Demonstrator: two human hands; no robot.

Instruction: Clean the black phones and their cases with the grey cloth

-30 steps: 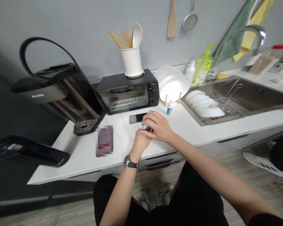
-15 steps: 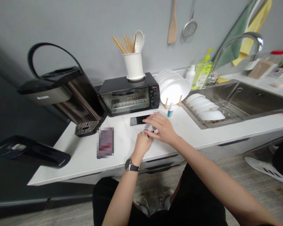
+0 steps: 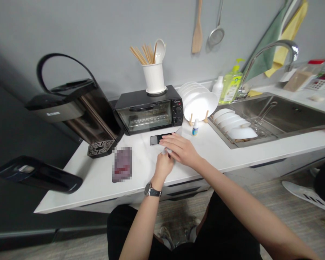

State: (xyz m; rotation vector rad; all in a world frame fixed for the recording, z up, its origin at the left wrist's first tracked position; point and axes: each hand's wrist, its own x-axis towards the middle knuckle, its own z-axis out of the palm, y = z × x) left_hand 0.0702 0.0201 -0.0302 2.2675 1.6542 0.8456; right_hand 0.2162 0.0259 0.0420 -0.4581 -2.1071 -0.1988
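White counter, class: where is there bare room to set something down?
Bare: between the pixelated item and the left hand; also the patch bordered by the right hand, small bottle and sink. Crowded: around the phone, and where plates stand between toaster oven and sink.

A kitchen: a sink [image 3: 300,110] is set into the right of the table [image 3: 141,173], a small oven [image 3: 148,117] stands along the back edge, white plates [image 3: 202,106] beside it, dish soap [image 3: 231,86] near the tap [image 3: 276,43], a spatula [image 3: 197,38] and strainer [image 3: 216,36] hanging above.
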